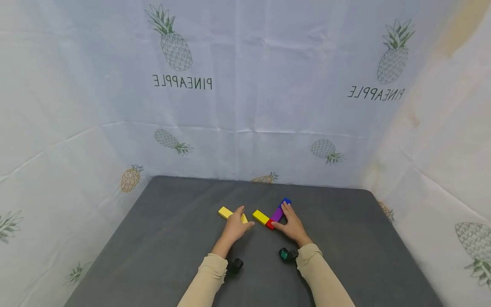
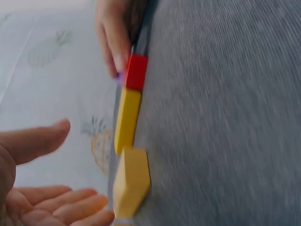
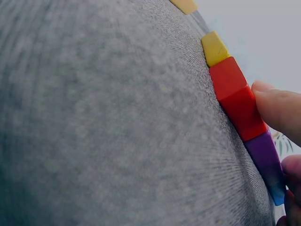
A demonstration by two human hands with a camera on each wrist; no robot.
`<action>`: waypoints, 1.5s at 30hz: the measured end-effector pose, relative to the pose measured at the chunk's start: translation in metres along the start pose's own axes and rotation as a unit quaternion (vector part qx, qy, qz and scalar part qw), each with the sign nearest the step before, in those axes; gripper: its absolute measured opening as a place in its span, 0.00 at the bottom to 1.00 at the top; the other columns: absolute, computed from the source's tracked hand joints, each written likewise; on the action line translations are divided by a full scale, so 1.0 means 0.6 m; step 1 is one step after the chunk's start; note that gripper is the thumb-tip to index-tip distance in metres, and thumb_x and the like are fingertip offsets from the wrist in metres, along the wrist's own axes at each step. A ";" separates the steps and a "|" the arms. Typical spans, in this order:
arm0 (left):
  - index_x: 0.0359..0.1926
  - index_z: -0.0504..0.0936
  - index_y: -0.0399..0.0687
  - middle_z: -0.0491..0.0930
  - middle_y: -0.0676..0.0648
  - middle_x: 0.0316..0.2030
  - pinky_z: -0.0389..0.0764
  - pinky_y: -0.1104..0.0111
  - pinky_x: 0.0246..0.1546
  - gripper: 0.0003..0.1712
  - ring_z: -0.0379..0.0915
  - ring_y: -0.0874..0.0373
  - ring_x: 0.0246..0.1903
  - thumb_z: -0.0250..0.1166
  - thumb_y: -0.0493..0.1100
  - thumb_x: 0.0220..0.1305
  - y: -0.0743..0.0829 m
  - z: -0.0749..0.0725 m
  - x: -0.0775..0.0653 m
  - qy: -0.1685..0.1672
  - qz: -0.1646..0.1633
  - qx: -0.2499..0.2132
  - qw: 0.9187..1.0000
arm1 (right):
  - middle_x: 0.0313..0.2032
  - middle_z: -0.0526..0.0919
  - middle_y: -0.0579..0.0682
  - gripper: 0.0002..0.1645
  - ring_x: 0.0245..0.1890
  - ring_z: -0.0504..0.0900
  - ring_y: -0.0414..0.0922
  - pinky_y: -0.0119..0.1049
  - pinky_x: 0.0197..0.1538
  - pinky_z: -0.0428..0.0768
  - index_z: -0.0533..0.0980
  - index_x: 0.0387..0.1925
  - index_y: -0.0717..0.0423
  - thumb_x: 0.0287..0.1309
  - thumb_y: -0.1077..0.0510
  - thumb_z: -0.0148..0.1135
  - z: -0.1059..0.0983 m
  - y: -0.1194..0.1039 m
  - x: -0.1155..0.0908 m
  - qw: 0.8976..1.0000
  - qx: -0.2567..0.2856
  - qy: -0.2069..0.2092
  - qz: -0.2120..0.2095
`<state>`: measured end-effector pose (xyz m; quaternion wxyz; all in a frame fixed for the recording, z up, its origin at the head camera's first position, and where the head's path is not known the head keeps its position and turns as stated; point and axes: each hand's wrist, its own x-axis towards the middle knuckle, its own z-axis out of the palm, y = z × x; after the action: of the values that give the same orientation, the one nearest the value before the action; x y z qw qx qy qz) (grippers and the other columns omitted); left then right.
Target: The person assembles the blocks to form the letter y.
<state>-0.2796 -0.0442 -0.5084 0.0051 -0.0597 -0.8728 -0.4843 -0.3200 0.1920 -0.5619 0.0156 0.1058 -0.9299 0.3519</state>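
The cloth (image 1: 261, 102) says PINEAPPLE backwards. On the tabletop (image 1: 172, 251), the left hand (image 1: 233, 226) is by pale yellow blocks (image 1: 224, 211) and the right hand (image 1: 293, 226) touches a red block (image 3: 241, 112), thumbs and fingers apart. The left wrist view hides the blue block (image 1: 286, 201).

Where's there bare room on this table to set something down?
The dark table is bare left of the left hand and pale blocks, right of the right hand, and between the sleeves. It's crowded around the hands, where the yellow block, red block, purple block and blue block lie.
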 end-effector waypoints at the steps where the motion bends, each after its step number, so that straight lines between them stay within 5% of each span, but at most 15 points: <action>1: 0.66 0.61 0.30 0.68 0.30 0.61 0.70 0.48 0.58 0.41 0.66 0.37 0.61 0.69 0.40 0.57 -0.005 -0.004 -0.001 -0.007 0.002 -0.007 1.000 | 0.73 0.50 0.58 0.55 0.74 0.44 0.57 0.61 0.69 0.51 0.54 0.71 0.63 0.51 0.39 0.66 -0.001 0.001 0.001 1.000 -0.001 -0.001 -0.002; 11: 0.68 0.60 0.32 0.65 0.31 0.64 0.68 0.48 0.60 0.40 0.63 0.37 0.63 0.67 0.42 0.59 -0.053 -0.028 0.006 -0.059 0.013 -0.031 0.998 | 0.73 0.51 0.59 0.55 0.73 0.45 0.57 0.62 0.69 0.52 0.54 0.71 0.63 0.52 0.38 0.65 -0.001 0.003 0.002 1.000 0.003 -0.004 -0.006; 30: 0.65 0.66 0.33 0.65 0.31 0.64 0.66 0.49 0.63 0.40 0.62 0.36 0.63 0.72 0.35 0.51 -0.085 -0.036 0.016 -0.092 -0.001 -0.055 0.994 | 0.73 0.51 0.58 0.56 0.73 0.46 0.57 0.61 0.69 0.52 0.54 0.71 0.62 0.52 0.37 0.65 0.002 0.004 0.002 1.000 -0.003 -0.001 -0.003; 45: 0.63 0.70 0.38 0.69 0.35 0.62 0.71 0.51 0.58 0.38 0.67 0.38 0.60 0.73 0.38 0.50 -0.077 -0.030 0.016 -0.080 -0.011 0.021 0.996 | 0.73 0.51 0.58 0.56 0.73 0.45 0.57 0.62 0.69 0.51 0.54 0.71 0.62 0.52 0.37 0.65 0.003 0.005 0.003 1.000 0.004 0.000 -0.002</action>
<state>-0.2953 -0.0828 -0.5373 -0.0689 -0.0891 -0.8810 -0.4595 -0.3222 0.1928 -0.5648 0.0155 0.1077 -0.9282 0.3559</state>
